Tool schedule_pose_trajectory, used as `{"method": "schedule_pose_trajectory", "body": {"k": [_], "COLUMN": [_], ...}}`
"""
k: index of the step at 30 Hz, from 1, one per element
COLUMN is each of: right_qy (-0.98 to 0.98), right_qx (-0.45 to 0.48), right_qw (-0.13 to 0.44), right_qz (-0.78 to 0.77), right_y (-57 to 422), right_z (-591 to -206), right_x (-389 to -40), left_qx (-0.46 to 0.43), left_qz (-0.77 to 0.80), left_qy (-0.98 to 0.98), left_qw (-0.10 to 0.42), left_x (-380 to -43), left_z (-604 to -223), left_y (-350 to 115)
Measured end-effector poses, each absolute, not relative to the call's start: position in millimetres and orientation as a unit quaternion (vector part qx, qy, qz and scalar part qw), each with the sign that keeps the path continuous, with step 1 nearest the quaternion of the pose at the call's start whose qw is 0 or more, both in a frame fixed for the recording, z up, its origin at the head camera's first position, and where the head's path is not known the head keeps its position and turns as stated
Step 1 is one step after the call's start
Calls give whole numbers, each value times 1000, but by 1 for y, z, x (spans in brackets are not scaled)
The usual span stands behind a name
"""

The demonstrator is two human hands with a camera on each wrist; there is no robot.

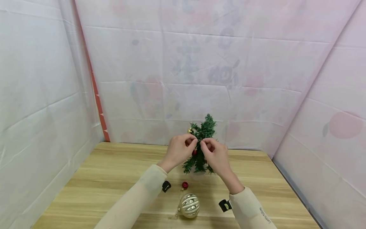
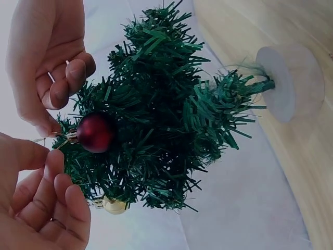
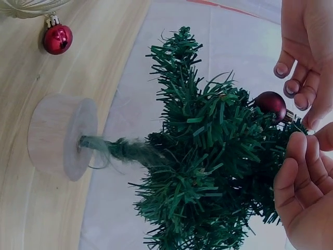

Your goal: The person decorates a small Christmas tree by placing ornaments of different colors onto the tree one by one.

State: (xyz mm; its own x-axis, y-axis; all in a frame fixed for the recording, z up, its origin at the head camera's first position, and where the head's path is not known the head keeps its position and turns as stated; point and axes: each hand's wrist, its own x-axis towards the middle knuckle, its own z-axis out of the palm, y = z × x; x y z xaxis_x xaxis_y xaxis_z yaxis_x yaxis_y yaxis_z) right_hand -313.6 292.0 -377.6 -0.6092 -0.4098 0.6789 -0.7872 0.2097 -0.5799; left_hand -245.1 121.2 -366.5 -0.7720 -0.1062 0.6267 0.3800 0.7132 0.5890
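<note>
A small green artificial Christmas tree (image 1: 208,127) stands on a round pale base (image 3: 49,138). A dark red bauble (image 2: 95,133) hangs against its branches, and a thin gold string (image 2: 62,144) runs from the bauble's cap to the fingertips. Thumb and index finger of my left hand (image 1: 178,151) pinch this string on the tree's left side. Opposite it, my right hand (image 1: 218,156) also pinches the string, fingertips close to the left ones. Lower in the left wrist view, a gold bauble (image 2: 114,205) hangs among the branches.
On the wooden table (image 1: 123,168), a small shiny red bauble (image 1: 185,185) lies in front of the tree. Nearer still is a large ribbed champagne-coloured bauble (image 1: 190,206) with its string beside it. Pale cloth walls (image 1: 137,101) enclose the table at the back and sides.
</note>
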Motion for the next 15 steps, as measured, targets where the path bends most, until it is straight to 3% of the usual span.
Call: {"method": "schedule_pose_trajectory", "body": {"k": [15], "right_qy": [-773], "right_qx": [345], "right_qw": [191], "right_qz": [497], "right_y": [283], "right_z": [-376], "right_x": [-309], "left_qx": [-62], "left_qz": [-312], "left_qy": [-895], "left_qw": [313], "left_x": [-245], "left_z": [-360], "left_y": [118]}}
